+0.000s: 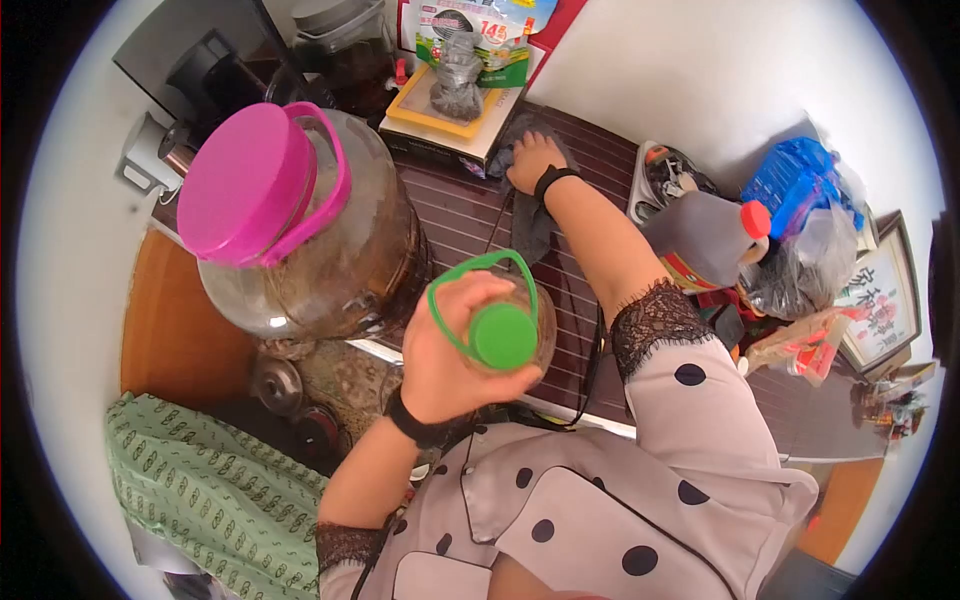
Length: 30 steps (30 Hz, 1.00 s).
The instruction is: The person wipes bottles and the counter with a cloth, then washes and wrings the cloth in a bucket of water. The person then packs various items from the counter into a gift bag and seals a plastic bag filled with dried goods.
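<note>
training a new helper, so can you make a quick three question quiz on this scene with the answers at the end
1. Which hand holds the green-capped bottle?
2. True or false: the right hand is raised well clear of the dark grey cloth.
3. What colour is the lid of the big jar: (a) yellow, (b) pink or (c) blue?

Key:
1. The left hand.
2. False; it rests on the cloth.
3. (b), pink.
</note>
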Motion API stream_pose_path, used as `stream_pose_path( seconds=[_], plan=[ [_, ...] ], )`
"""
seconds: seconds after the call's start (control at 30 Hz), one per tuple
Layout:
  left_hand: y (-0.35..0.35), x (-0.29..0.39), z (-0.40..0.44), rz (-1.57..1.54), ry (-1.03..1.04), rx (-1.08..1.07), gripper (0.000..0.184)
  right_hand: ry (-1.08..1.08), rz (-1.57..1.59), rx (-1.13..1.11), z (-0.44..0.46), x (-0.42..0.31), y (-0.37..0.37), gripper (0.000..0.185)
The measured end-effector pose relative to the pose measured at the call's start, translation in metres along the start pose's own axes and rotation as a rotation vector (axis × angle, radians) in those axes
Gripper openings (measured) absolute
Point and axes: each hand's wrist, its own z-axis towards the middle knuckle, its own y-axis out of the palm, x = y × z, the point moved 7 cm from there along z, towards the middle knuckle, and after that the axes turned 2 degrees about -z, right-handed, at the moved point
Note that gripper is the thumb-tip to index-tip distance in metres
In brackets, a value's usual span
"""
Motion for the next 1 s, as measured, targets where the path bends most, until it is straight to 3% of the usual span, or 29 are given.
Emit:
stream_pose_path(
  seconds=[0.23, 0.37, 0.7, 0.77, 0.83, 1.0],
  plan=[
    [0.005, -0.01, -0.001, 0.009, -0.051, -0.101, 0.076, 0.048, 0.065, 0.036, 0.047, 0.039, 0.0, 0.057],
    [0.002, -0.008, 0.004, -0.039, -0.017, -0.04, 0.074, 0.029, 0.169, 0.143, 0.074, 0.055, 0.009, 0.058],
    [0.001, -0.009, 0.007, -0.079, -0.055, -0.058, 0.074, 0.083, 0.428, 0.306, 0.057, 0.075, 0.012, 0.054],
    [0.002, -0.012, 0.006, -0.066, -0.052, -0.06, 0.074, 0.285, 0.439, 0.268, 0.045, 0.094, 0.016, 0.051],
    [0.001, -0.014, 0.005, -0.063, -0.045, -0.059, 0.074, 0.345, 0.438, 0.312, 0.029, 0.115, 0.023, 0.049],
    [-0.001, -0.011, 0.004, -0.072, -0.032, -0.049, 0.074, 0.694, 0.377, 0.158, 0.022, 0.129, 0.039, 0.054]
  ],
)
